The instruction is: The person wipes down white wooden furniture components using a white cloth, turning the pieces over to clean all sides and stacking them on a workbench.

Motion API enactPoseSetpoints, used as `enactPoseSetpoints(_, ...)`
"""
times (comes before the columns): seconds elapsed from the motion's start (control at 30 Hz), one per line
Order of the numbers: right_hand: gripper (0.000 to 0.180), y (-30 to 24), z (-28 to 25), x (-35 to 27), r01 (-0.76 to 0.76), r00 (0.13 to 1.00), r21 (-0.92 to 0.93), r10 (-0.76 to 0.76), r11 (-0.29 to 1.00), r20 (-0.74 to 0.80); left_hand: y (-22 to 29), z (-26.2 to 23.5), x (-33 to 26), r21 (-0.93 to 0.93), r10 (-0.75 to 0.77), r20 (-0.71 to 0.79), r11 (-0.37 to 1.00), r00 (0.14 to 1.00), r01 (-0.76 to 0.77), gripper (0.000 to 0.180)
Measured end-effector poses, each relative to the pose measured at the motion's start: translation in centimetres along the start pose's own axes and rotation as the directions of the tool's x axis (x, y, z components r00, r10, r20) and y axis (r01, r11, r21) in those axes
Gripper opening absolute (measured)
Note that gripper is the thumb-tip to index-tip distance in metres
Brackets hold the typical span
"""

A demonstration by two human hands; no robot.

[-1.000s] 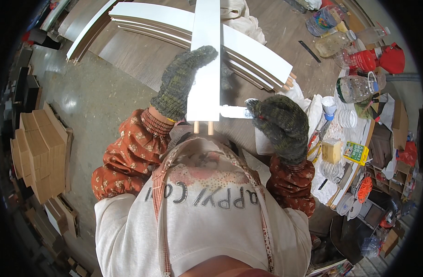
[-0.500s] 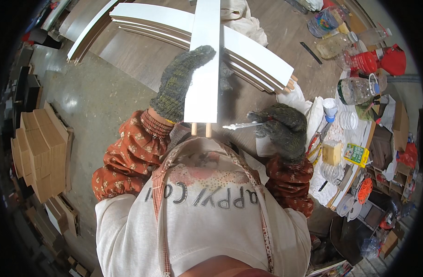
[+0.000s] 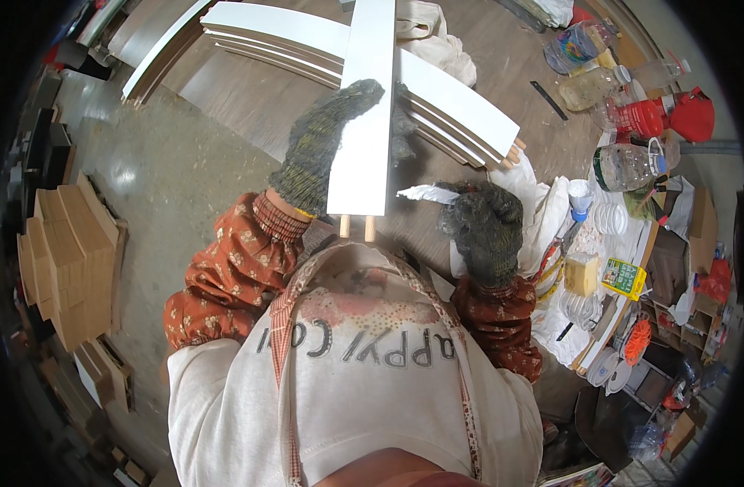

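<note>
In a dark knitted glove, my left hand (image 3: 319,150) is wrapped round a long white board (image 3: 365,122). Two wooden dowels (image 3: 369,228) stick out of the board's near end, toward my chest. Some of my fingers are hidden beneath it. To the right of that end, my gloved right hand (image 3: 487,231) is closed round a thin tool (image 3: 427,193), its narrow tip coated in white. The handle is covered by the glove, so its exact kind is unclear. The tip is just right of the board, apart from it.
Stacked curved white boards (image 3: 461,105) lie across the worktable (image 3: 250,105) under the held board. White cloth (image 3: 437,49) lies behind them. Plastic bottles (image 3: 627,158), a yellow sponge (image 3: 581,273) and a yellow-green box (image 3: 623,278) are at the right. Cardboard (image 3: 75,260) is stacked at left.
My right hand has turned and shifted slightly left. The tool's white-coated tip now shows broader and sits a little higher. My left hand still grips the board.
</note>
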State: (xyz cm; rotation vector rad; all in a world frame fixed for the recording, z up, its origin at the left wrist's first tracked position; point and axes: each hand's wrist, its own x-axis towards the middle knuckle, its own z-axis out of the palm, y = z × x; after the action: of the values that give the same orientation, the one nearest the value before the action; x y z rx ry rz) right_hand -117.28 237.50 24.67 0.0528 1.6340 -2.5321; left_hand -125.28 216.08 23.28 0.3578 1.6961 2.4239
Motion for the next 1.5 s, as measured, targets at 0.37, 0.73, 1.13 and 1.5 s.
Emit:
enactPoseSetpoints(0.37, 0.013, -2.2, 0.2, 0.1, 0.379, 0.925, -0.396, -0.341, 0.836, 0.166, -0.3, -0.4, 0.0, 0.745, 0.286, 0.169, 0.589, 0.943, -0.312, 0.05)
enactPoseSetpoints(0.73, 0.013, -1.3, -0.1, -0.6, 0.171, 0.947, -0.25, -0.229, 0.953, -0.225, 2.6, 1.4, -0.5, 0.546, 0.035, 0.197, 0.826, 0.98, -0.139, 0.035)
enactPoseSetpoints(1.13, 0.011, -2.3, -2.3, -0.7, 0.142, 0.949, -0.177, -0.185, 0.974, -0.256, 8.4, -8.8, -1.0, 0.455, -0.531, -0.048, 0.742, 0.846, 0.492, 0.078)
enactPoseSetpoints(1.5, 0.023, -3.3, -2.5, 0.2, 0.466, 0.643, -0.876, -0.632, -0.125, 0.433, 7.2, -7.3, 0.8, 0.575, -0.346, -0.078, 0.75, 0.935, 0.326, 0.035)
